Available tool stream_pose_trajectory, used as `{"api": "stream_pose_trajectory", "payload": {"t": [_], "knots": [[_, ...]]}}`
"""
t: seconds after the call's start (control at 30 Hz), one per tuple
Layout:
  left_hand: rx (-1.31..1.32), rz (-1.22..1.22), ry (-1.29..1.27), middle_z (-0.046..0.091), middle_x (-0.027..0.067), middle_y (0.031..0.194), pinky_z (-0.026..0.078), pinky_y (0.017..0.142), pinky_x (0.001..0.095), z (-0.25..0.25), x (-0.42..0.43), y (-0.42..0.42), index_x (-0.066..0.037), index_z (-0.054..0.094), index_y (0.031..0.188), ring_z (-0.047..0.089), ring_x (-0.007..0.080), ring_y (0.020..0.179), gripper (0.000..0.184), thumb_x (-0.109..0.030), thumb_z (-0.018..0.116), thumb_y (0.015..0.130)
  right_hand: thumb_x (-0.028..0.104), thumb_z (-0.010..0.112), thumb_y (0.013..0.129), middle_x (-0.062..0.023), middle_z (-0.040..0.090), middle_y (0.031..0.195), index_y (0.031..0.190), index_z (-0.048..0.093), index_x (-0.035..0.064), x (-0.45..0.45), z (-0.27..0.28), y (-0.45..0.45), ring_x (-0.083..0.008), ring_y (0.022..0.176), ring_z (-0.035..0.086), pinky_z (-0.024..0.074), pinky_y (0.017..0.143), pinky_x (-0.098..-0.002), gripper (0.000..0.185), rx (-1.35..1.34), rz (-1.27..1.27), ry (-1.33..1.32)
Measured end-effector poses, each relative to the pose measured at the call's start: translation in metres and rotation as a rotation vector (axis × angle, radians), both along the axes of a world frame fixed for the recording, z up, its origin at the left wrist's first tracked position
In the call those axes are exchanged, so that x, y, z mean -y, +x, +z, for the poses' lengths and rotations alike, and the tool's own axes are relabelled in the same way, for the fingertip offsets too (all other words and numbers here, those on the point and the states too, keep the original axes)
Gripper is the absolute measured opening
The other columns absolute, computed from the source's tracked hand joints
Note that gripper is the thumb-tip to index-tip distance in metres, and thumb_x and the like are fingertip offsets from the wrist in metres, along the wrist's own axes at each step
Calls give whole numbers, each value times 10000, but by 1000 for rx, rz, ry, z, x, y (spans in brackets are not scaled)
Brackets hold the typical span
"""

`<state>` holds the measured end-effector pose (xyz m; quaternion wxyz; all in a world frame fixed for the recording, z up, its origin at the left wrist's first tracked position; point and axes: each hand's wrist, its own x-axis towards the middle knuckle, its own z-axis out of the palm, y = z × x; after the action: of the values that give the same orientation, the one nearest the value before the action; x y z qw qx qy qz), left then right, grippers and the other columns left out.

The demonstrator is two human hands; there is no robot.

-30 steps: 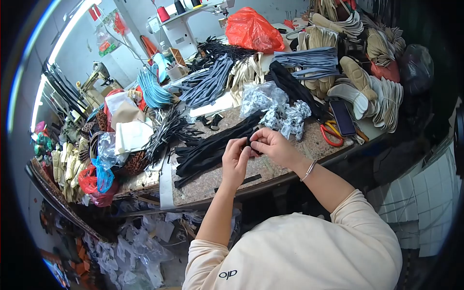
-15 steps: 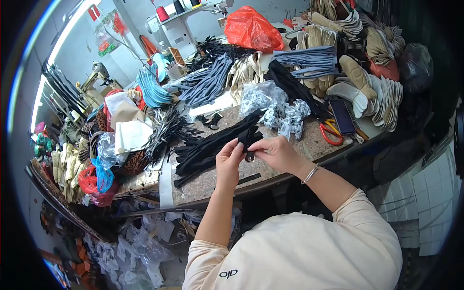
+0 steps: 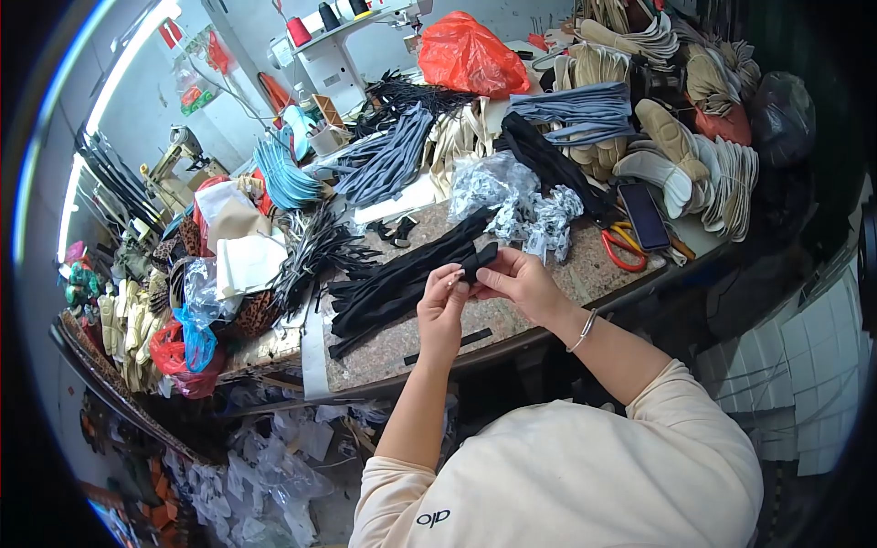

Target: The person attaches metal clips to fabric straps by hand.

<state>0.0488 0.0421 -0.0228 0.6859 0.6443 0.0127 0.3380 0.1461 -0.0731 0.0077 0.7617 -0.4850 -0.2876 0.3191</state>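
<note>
A black fabric strap (image 3: 479, 260) is held up between both hands, over the front part of the stone-topped table. My left hand (image 3: 442, 300) pinches its left end, and a small shiny piece, possibly a buckle, shows at those fingertips. My right hand (image 3: 523, 285) is closed on the strap's right side, thumb toward me. Just behind the hands lies a bundle of long black straps (image 3: 384, 290). A short flat black strip (image 3: 448, 348) rests near the table edge, below the hands.
Crumpled clear plastic (image 3: 498, 187), red-handled scissors (image 3: 625, 253) and a phone (image 3: 644, 217) lie to the right. Blue-grey strips (image 3: 393, 160) and a red plastic bag (image 3: 470, 57) are farther back. Stacked insole-like pieces (image 3: 671, 137) crowd the right side. Thin dark strips (image 3: 315, 251) lie left.
The strap has been turned between my fingers, and its black part now tilts up to the right. The metal piece that hung below it now shows at my left fingertips.
</note>
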Motion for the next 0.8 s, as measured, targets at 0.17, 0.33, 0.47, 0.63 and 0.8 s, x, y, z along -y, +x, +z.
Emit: {"api": "stream_pose_trajectory", "payload": {"t": [0.17, 0.33, 0.47, 0.63, 0.8], "knots": [[29, 45, 49, 475, 81, 1167, 419, 778, 230, -3, 2, 1, 14, 591, 1070, 500, 149, 896, 197, -37, 518, 894, 19, 621, 822, -47, 639, 818, 900, 631, 24, 6, 10, 9, -100, 675, 594, 501, 612, -171, 79, 57, 134, -174], [26, 93, -99, 504, 96, 1193, 420, 778, 229, 4, 22, 0, 9, 602, 1048, 509, 141, 873, 186, -35, 510, 893, 13, 610, 829, -58, 638, 849, 903, 634, 20, 3, -1, 8, -104, 691, 592, 497, 618, -175, 79, -241, 166, 21], [-18, 137, -93, 532, 95, 1192, 426, 745, 222, 4, 22, 0, 7, 607, 1032, 519, 134, 831, 183, -13, 510, 878, 7, 611, 822, -55, 631, 868, 886, 644, 9, -1, 0, 6, -102, 696, 578, 483, 617, -182, 72, -417, 191, 178], [-165, 168, 217, 566, 77, 1163, 430, 672, 218, 15, 13, -3, 11, 606, 1008, 529, 131, 761, 179, 14, 517, 853, -5, 619, 795, -33, 621, 824, 854, 661, 0, 1, -7, 9, -92, 654, 536, 441, 576, -186, 73, 54, 3, 174], [-228, 150, 445, 582, 59, 1139, 427, 606, 226, 22, -1, -3, 21, 604, 974, 529, 135, 701, 155, 21, 531, 837, -14, 638, 752, -15, 615, 760, 843, 671, 6, 5, -8, 21, -89, 606, 499, 406, 542, -190, 99, 557, -129, 65]]}}
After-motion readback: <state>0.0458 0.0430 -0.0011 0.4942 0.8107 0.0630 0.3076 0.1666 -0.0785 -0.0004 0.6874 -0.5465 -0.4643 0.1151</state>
